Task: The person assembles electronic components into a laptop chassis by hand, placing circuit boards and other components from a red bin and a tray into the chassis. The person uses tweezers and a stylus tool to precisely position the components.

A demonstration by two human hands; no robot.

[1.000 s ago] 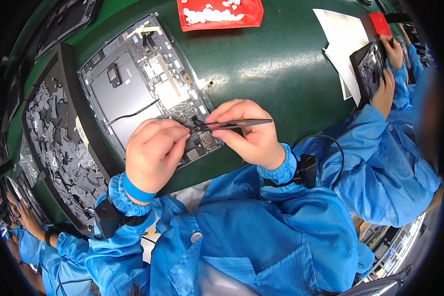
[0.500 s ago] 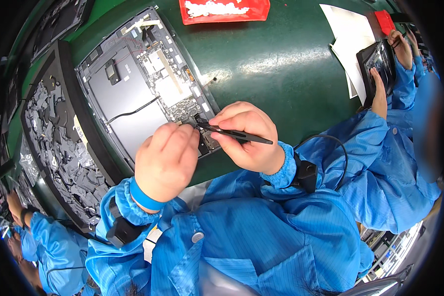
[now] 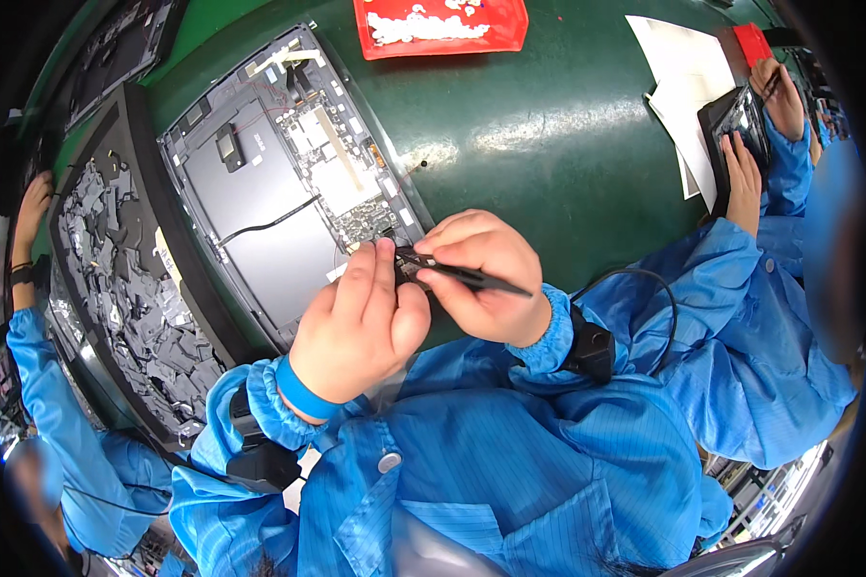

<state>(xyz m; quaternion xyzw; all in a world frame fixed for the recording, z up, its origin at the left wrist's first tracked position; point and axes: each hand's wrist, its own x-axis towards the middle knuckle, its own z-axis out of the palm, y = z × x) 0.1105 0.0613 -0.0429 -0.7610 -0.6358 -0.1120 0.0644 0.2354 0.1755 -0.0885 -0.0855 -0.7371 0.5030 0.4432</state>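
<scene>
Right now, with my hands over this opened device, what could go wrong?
The black tweezers in your right hand could slip and scratch the circuit board. Your left hand, close to their tips, might get poked. The black cable across the grey casing might get snagged.

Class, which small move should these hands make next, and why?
Perhaps the bare right hand should nudge its slim black pointed tool gently, the bare left hand steadying: the tool's tip sits close beside the left fingertips, at the open grey rectangular casing.
</scene>
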